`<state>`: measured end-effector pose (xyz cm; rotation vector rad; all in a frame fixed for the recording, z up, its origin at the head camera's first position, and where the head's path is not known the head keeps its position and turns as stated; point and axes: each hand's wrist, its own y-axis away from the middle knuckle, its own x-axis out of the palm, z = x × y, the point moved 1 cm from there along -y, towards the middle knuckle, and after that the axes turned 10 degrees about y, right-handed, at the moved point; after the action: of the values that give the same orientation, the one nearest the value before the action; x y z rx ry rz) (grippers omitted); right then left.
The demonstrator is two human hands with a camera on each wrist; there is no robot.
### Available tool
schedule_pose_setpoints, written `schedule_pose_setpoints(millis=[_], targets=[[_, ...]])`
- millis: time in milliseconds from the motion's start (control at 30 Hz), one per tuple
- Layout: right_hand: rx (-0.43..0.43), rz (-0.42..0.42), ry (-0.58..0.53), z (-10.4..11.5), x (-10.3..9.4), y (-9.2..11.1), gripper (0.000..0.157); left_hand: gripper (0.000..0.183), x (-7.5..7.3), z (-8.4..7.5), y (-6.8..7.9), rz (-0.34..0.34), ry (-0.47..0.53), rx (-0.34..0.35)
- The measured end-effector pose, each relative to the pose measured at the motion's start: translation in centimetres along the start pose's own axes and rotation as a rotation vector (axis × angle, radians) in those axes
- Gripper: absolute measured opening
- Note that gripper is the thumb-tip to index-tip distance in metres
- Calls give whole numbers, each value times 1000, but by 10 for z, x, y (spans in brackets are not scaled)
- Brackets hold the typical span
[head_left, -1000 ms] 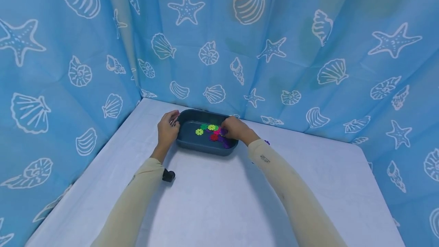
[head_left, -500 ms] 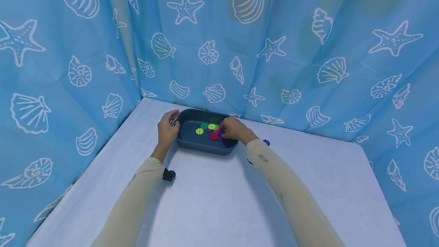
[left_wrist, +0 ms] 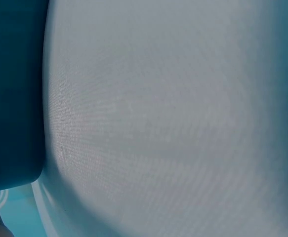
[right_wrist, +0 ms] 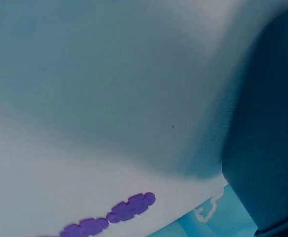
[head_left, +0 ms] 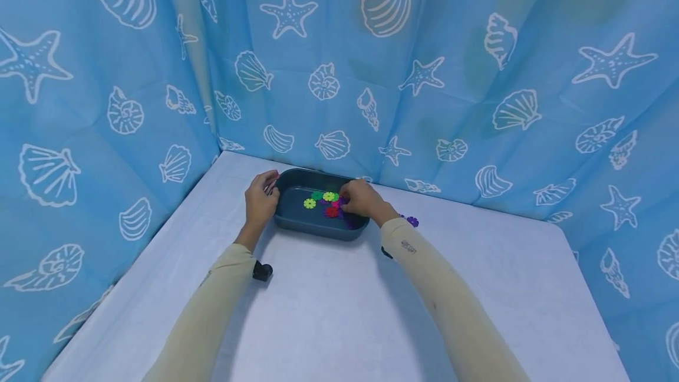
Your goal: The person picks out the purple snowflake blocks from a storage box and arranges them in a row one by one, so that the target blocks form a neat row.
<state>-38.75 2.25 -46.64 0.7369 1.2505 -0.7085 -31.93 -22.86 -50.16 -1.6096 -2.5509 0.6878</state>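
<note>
Two hands at a blue-grey tray of flower-shaped pieces

Just left of centre in the head view, the blue-grey tray (head_left: 294, 217) rests on a white cloth (head_left: 329, 311). The left hand (head_left: 259, 202) grips its left end, fingers and thumb bent at the rim. The right hand (head_left: 362, 198) reaches in over the right end, fingers bent down; purple shows at the fingertips, but I cannot tell whether they pinch a piece or only touch the pile.

Inside the tray, a yellow-green piece (head_left: 309, 203) lies apart at the left of the cluster. Nearer the right hand are a green piece (head_left: 316, 195), a second yellow-green piece (head_left: 330, 196), a red piece (head_left: 332, 211), some pink and several purple bits, partly hidden.

Purple pieces (right_wrist: 130, 207) also lie on the cloth, at the bottom of the right wrist view, near one another in a row, with the tray's dark wall filling the right edge. The left wrist view has that wall along its upper left.

Pale sleeves (head_left: 451, 293) cover both arms, and a blue curtain (head_left: 339, 46) printed with white shells and starfish fills the top of the head view.
</note>
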Motion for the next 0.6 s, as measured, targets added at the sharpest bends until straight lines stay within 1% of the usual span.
schedule_pose_setpoints(millis=[200, 333, 467, 600], targets=[[34, -117, -244, -10, -2, 9, 36, 39, 1, -3, 0, 3, 8, 10], [46, -185, -374, -16, -6, 20, 38, 40, 1, -3, 1, 0, 4, 11], [47, -275, -467, -23, -11, 30, 38, 40, 1, -4, 1, -1, -6, 12], [53, -349, -511, -31, -14, 43, 36, 40, 1, -3, 1, -3, -3, 15]])
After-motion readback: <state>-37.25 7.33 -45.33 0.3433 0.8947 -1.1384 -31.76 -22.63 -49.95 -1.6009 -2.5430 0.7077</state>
